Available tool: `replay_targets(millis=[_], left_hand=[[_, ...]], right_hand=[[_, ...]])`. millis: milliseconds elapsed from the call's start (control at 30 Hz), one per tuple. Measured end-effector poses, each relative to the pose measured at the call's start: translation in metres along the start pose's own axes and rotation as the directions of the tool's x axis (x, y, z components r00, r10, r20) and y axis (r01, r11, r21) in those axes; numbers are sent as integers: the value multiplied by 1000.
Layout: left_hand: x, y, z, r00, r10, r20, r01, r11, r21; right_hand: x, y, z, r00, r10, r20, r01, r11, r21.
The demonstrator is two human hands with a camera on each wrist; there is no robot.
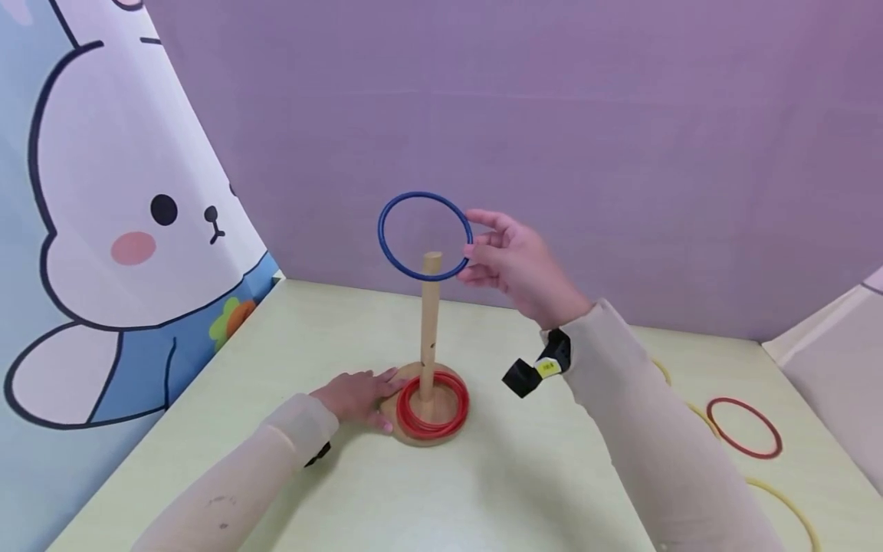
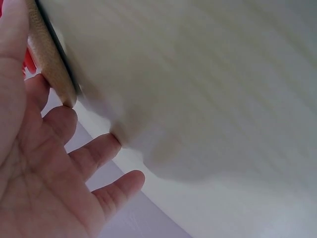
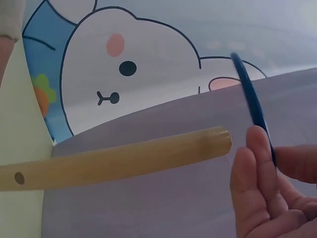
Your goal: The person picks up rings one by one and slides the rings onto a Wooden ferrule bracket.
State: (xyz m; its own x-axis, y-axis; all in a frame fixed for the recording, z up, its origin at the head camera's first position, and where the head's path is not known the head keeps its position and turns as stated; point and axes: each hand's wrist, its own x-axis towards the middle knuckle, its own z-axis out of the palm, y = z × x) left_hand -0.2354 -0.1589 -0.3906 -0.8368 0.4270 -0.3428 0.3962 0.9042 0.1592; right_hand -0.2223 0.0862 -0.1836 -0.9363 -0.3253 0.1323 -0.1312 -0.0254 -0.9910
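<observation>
In the head view, a wooden peg (image 1: 429, 330) stands upright on a round wooden base (image 1: 441, 406). Several red rings (image 1: 421, 432) lie stacked around its foot. My right hand (image 1: 517, 264) pinches the right side of a blue ring (image 1: 419, 195), which is tilted and raised near the peg's top. The right wrist view shows the blue ring (image 3: 252, 99) edge-on, apart from the tip of the peg (image 3: 124, 157). My left hand (image 1: 355, 397) touches the base's left side with spread fingers. In the left wrist view, its fingertips meet the base's edge (image 2: 52, 62).
On the table's right side lie a loose red ring (image 1: 781, 441) and some yellow rings (image 1: 786, 498), partly hidden by my right sleeve. A purple cloth (image 1: 552, 138) hangs behind the table. A cartoon-printed cloth (image 1: 90, 176) borders the left side.
</observation>
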Motion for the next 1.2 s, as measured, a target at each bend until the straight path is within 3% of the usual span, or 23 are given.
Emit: replay_targets(millis=[300, 700, 1200], left_hand=[[-4, -1, 0, 1000, 2, 3, -2, 1000, -5], [-1, 3, -1, 999, 29, -23, -30, 999, -45], [2, 4, -1, 999, -3, -32, 0, 997, -81]], right_hand=[[4, 7, 5, 986, 148, 74, -147, 989, -9], [1, 36, 3, 992, 125, -7, -125, 992, 0], [-11, 88, 2, 988, 145, -58, -144, 989, 9]])
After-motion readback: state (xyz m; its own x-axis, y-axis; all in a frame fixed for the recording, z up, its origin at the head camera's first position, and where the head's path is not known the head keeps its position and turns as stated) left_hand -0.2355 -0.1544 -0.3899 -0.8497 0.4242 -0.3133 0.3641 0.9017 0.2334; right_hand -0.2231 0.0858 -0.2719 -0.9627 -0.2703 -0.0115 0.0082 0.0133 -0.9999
